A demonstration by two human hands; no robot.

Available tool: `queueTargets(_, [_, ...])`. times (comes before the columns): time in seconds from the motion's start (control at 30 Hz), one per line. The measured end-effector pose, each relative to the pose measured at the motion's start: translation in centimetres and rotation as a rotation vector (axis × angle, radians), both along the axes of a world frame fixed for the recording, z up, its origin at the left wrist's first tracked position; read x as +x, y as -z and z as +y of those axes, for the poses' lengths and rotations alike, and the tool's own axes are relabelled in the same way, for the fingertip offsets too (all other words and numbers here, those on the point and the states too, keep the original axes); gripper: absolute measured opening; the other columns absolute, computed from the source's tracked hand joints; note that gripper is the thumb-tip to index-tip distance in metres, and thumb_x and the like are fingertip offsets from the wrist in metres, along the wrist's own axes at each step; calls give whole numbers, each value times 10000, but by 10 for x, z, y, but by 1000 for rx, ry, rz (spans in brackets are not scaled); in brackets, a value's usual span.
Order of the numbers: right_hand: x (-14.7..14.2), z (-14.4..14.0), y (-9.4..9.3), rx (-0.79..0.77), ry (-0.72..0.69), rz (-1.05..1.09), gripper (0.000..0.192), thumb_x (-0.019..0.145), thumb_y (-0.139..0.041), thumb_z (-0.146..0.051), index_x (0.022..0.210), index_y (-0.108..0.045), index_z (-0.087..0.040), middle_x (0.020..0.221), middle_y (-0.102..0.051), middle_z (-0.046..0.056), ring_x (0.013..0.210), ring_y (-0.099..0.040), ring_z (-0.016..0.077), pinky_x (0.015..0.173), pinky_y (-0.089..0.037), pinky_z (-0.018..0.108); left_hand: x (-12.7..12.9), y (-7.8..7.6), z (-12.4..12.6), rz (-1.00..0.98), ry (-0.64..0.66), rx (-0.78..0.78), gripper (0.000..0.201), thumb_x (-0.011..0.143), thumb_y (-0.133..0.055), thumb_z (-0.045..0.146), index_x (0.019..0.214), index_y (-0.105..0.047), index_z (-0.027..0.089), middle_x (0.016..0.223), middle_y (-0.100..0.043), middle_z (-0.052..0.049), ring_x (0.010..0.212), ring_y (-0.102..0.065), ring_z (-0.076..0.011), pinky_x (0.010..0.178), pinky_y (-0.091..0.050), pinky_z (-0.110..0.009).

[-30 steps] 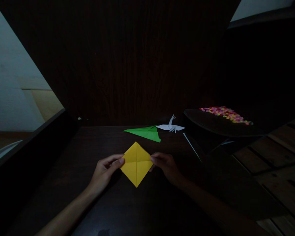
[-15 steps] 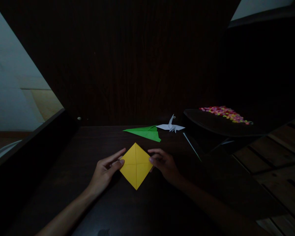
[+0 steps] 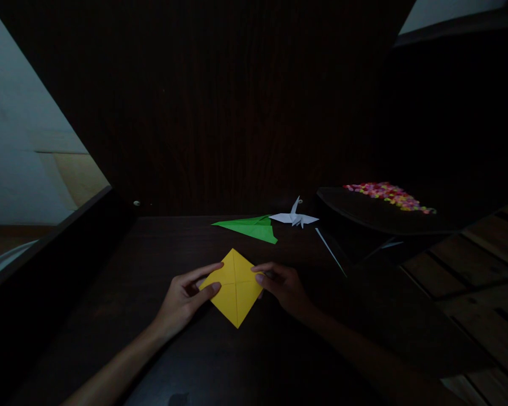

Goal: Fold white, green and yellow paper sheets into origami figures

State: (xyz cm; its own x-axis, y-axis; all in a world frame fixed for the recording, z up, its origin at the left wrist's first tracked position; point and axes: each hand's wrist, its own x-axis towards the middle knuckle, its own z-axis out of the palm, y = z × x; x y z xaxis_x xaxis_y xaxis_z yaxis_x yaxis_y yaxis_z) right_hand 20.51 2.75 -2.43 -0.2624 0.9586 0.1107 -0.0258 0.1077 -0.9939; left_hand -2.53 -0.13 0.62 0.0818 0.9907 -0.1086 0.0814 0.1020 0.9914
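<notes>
A yellow paper square [image 3: 236, 299], turned like a diamond and creased in a cross, is between my hands above the dark tabletop. My left hand [image 3: 185, 293] grips its left corner, with the thumb on the paper's face and the index finger along the upper left edge. At the right corner my right hand [image 3: 285, 286] pinches the sheet, thumb in front; its other fingers are partly hidden behind. Just beyond the paper lies a green paper plane [image 3: 248, 228]. A white paper crane [image 3: 295, 217] rests beside the plane's right end.
A thin pale strip [image 3: 330, 251] lies to the right on the tabletop [image 3: 161, 242]. Farther right, a dark rounded surface [image 3: 359, 217] bears a cluster of pink, red and yellow pieces [image 3: 392, 195]. A dark upright panel [image 3: 237, 113] closes off the back.
My left hand has shifted inward, its thumb and index finger now farther over the yellow paper. The paper has tilted slightly, and the right index finger has come down onto its edge.
</notes>
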Motion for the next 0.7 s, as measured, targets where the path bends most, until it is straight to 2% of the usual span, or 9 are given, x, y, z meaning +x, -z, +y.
queueTargets(0.13, [0,0,0,-2,10,-18,204,756,-679,-358,864,-720,-190,616,-616,-13,520,-574,126,489,-481,240,0,2,0,41,6,24,457,714,-732,359,1132,-692,180,1001,-751,-95,781,-696,-223,580,-539,-250])
queueTargets(0.3, [1,0,-2,78,61,-115,178,753,-677,-349,821,-736,-196,649,-648,6,540,-561,130,483,-447,232,-2,7,1,154,-14,132,332,731,-723,356,1009,-752,179,996,-750,-100,701,-671,-191,544,-513,-235])
queueTargets(0.4, [2,0,-4,115,67,-155,183,749,-687,-354,838,-740,-203,680,-676,18,582,-582,149,518,-459,248,-1,6,1,133,-10,115,337,732,-726,356,1017,-750,179,925,-763,-95,649,-666,-181,519,-508,-232])
queueTargets(0.53, [3,1,-5,152,68,-144,167,740,-705,-336,842,-748,-211,786,-716,42,695,-630,185,587,-487,276,1,3,1,80,-33,69,379,698,-751,374,1017,-749,169,854,-773,-92,664,-689,-210,550,-539,-260])
queueTargets(0.7, [3,1,-5,136,66,-92,127,736,-712,-306,815,-754,-215,745,-719,31,611,-630,161,562,-494,274,2,0,1,103,-96,83,328,667,-768,375,930,-775,179,879,-774,-95,731,-702,-232,587,-553,-265])
